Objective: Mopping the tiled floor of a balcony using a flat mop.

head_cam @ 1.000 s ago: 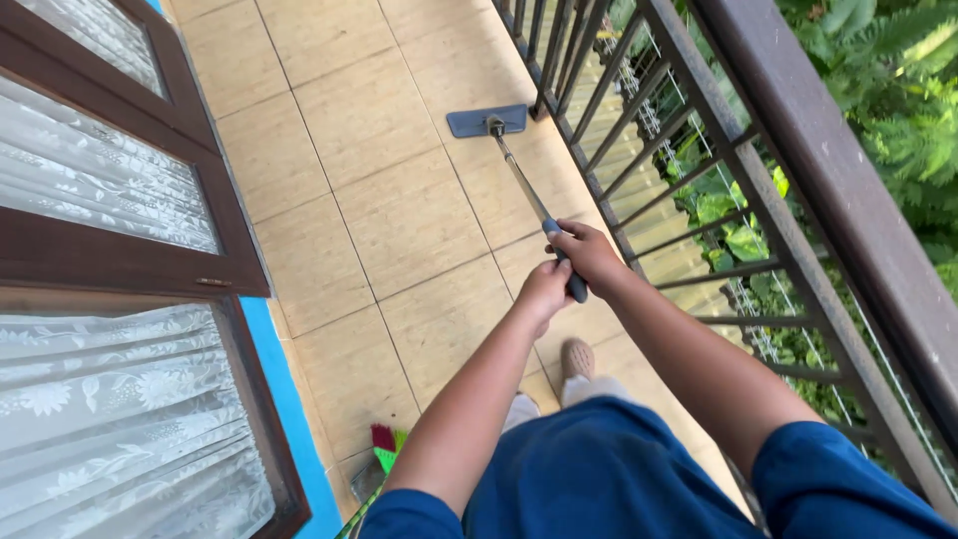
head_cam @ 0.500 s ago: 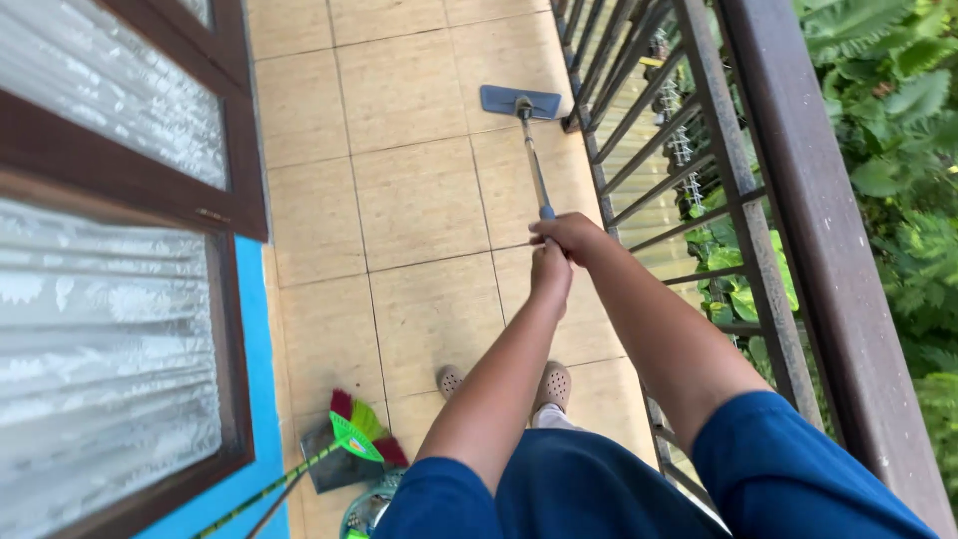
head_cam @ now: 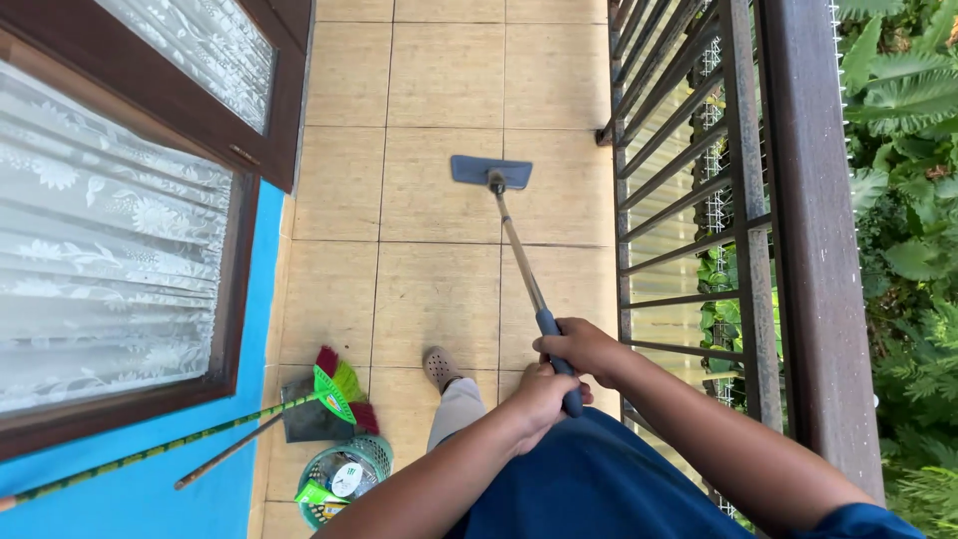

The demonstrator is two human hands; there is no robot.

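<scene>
Both your hands are clenched on the flat mop (head_cam: pixel 519 255), low on its grey foam grip. Your right hand (head_cam: pixel 582 346) sits higher on the grip, its fingers wrapped over the top of it, while your left hand (head_cam: pixel 545 394) closes around the lower end, so that the butt of the grip pokes out just below your knuckles. The two hands touch each other, one stacked behind the other along the handle. From your fingers the metal handle runs up and away to the left, tilted, to the blue-grey rectangular mop head (head_cam: pixel 490 171), which lies flat on the beige tiled floor (head_cam: pixel 439 90), well ahead of your hands and near the dark metal railing (head_cam: pixel 743 200). Your foot in a tan perforated clog (head_cam: pixel 440 367) stands on the tiles just left of your hands. At the lower left, a broom with red and green bristles (head_cam: pixel 334 384) leans against a dark dustpan (head_cam: pixel 307 414), beside a green mesh waste basket (head_cam: pixel 344 474) holding what looks like crumpled wrappers, though that part is hard to make out. A wooden-framed window with lace curtains (head_cam: pixel 110 230) fills the left side.
</scene>
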